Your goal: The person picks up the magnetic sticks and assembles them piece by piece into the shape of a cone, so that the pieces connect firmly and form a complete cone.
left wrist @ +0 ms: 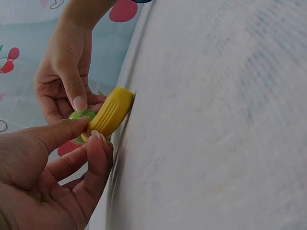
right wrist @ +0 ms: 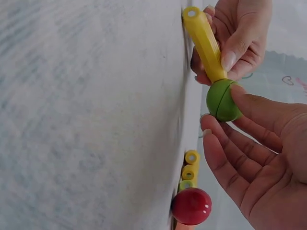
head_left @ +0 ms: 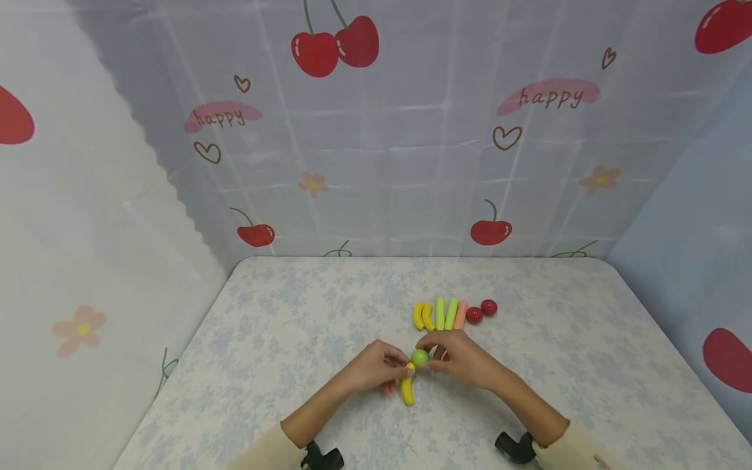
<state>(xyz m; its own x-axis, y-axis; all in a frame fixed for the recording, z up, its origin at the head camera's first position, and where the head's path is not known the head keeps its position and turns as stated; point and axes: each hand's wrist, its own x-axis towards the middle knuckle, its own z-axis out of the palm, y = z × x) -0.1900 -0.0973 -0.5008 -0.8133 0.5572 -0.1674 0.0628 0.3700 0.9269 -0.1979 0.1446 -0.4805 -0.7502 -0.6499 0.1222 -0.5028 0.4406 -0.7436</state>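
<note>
My left hand point(head_left: 376, 367) pinches a yellow banana-shaped piece point(head_left: 407, 390) near its upper end. My right hand point(head_left: 461, 358) holds a green ball point(head_left: 420, 358) between thumb and fingers. In the right wrist view the ball point(right wrist: 223, 100) touches the end of the yellow piece point(right wrist: 205, 45), which has a hole in its far end. The left wrist view shows the yellow piece point(left wrist: 111, 112) at my left fingertips, partly covering the ball. Something pinkish-red point(head_left: 389, 388) shows just below my left fingers; what it is I cannot tell.
Beyond my right hand on the patterned table point(head_left: 282, 307) lies a row: two yellow pieces point(head_left: 418, 315), two light green sticks point(head_left: 451, 313), a salmon stick point(head_left: 461, 314) and two red balls point(head_left: 489, 307). Printed curtains point(head_left: 388, 163) stand behind and at both sides.
</note>
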